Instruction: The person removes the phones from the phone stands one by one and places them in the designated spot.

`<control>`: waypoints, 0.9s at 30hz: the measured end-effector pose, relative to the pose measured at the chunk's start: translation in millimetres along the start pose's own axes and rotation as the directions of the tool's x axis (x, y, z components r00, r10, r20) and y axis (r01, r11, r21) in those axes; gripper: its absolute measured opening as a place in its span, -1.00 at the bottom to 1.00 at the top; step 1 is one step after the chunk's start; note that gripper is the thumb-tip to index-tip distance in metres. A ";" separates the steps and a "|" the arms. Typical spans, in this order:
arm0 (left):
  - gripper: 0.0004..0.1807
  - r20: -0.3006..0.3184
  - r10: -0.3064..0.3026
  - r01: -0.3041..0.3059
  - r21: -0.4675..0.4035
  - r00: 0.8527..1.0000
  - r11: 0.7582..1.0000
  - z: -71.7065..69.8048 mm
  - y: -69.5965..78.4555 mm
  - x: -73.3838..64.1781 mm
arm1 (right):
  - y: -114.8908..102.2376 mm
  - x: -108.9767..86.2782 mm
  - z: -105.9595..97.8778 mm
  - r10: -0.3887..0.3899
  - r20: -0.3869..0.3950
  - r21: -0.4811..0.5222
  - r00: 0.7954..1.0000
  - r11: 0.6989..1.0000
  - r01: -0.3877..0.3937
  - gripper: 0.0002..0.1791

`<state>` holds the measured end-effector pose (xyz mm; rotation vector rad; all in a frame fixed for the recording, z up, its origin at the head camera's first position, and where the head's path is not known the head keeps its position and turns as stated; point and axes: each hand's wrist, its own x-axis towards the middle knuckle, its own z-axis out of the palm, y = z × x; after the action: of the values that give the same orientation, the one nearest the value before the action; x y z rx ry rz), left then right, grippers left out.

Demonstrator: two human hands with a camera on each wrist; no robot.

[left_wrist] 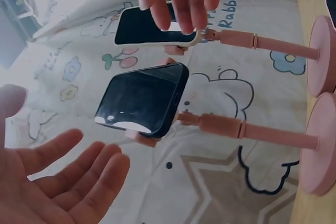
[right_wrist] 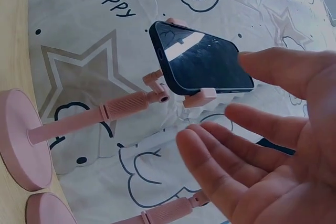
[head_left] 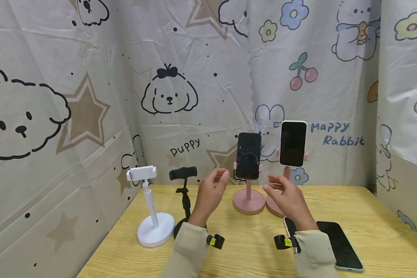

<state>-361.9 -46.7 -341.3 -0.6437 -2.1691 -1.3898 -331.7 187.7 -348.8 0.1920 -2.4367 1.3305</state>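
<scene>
A dark-cased phone (head_left: 248, 156) sits upright in the clamp of a pink phone stand (head_left: 249, 201). My left hand (head_left: 211, 193) is to the left of that phone, its fingers relaxed and holding nothing. On the other side, my right hand (head_left: 289, 199) hovers with loose fingers, in front of a second pink stand (right_wrist: 42, 211). That stand bears a white-cased phone (head_left: 293, 143), upright with a dark screen. In the left wrist view, the left fingers (left_wrist: 100, 177) are spread beside the dark phone. The right wrist view shows the right hand's thumb overlapping the dark phone's edge.
At the left stand a white phone stand (head_left: 155, 229) and a black phone stand (head_left: 185, 204), both with unoccupied clamps. Two more phones lie at the right, one (head_left: 344, 247) flat on the wooden table (head_left: 246, 255), the other (head_left: 289, 226) partly behind my right wrist. Printed curtains surround the table.
</scene>
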 end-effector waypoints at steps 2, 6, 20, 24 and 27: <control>-0.49 -0.001 -0.020 0.020 -0.040 1.000 0.999 4.0 -2.3 1.8 | 0.6 1.0 1.3 -0.007 -0.001 0.018 1.000 1.000 0.007 -0.40; -0.43 0.011 -0.045 0.046 -0.120 0.999 0.992 11.0 -5.0 4.3 | 1.6 3.5 4.2 -0.018 0.010 0.070 1.000 0.997 0.017 -0.39; -0.20 0.151 -0.237 0.271 -0.272 0.960 0.923 32.2 -11.2 7.6 | 2.1 5.7 18.3 -0.059 0.087 0.239 0.994 0.970 0.036 -0.16; -0.20 0.194 -0.217 0.270 -0.312 0.957 0.911 35.4 -12.8 9.0 | 0.7 5.4 19.9 -0.066 0.101 0.276 0.993 0.960 0.036 -0.13; -0.21 0.223 -0.206 0.276 -0.348 0.953 0.896 36.2 -12.8 9.3 | -0.8 5.0 20.8 -0.086 0.106 0.290 0.991 0.955 0.052 -0.13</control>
<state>-382.2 -17.0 -357.7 -0.6741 -2.1957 -1.9838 -341.1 170.2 -356.6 0.4377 -2.2937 1.6806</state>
